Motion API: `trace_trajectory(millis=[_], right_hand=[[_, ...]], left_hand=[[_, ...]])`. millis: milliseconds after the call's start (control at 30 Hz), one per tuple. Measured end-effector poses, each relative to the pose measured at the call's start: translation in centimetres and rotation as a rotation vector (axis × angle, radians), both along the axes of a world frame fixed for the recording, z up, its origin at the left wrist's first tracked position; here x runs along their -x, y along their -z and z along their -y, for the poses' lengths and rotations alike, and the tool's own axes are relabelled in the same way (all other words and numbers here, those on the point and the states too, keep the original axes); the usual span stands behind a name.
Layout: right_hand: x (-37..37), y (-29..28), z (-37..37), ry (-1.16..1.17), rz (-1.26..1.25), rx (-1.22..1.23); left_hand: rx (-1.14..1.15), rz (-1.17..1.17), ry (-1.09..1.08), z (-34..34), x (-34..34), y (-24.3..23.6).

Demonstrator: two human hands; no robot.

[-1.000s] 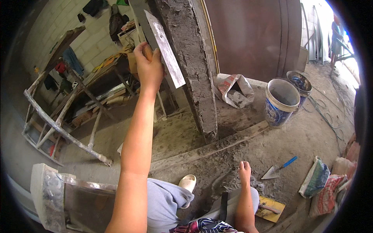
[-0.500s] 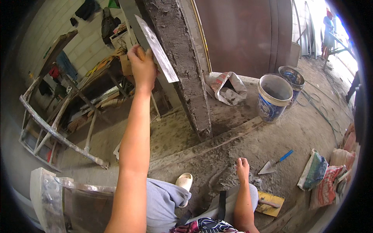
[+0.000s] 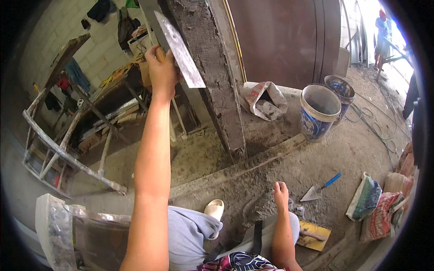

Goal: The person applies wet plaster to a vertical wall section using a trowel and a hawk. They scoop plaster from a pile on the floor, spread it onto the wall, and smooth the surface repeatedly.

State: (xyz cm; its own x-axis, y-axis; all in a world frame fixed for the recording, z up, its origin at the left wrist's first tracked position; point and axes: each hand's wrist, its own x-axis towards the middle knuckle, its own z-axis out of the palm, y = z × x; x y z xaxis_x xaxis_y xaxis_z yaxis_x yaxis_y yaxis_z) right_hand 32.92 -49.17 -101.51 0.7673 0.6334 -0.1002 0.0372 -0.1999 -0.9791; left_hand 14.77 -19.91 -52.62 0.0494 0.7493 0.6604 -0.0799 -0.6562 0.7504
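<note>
Fingers [image 3: 159, 61] press trowel [image 3: 180, 49] against plastered column [image 3: 212, 77].

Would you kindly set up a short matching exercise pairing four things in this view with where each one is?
Things:
1. steel float
2. pointed trowel
3. yellow float
4. right hand

Places:
A. on the ground, by the right forearm
B. on the ground, blue handle pointing away
C. pressed flat on the ground
D. raised in the left hand, against the grey column

Pairs: 1-D, 2-B, 3-A, 4-C
</note>
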Motion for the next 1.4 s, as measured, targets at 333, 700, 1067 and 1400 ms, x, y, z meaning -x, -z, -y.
trace_trajectory(millis=[333, 700, 1067, 1400], right_hand=[[-0.1, -0.6, 0.3, 0.006, -0.045, -0.026], [-0.2, -1.1, 0.7, 0.031, -0.026, -0.036], [-0.4, -0.4, 0.4, 0.031, -0.048, -0.025], [0.0, -1.4, 0.0, -0.047, -0.09, 0.036]], left_hand=[[0.068, -0.069, 0.007, -0.4, 0.3, 0.4], [0.016, -0.098, -0.019, -0.8, 0.2, -0.8], [0.019, -0.081, -0.053, -1.2, 0.4, -0.8], [0.048, -0.138, -0.058, -2.0, 0.5, 0.3]])
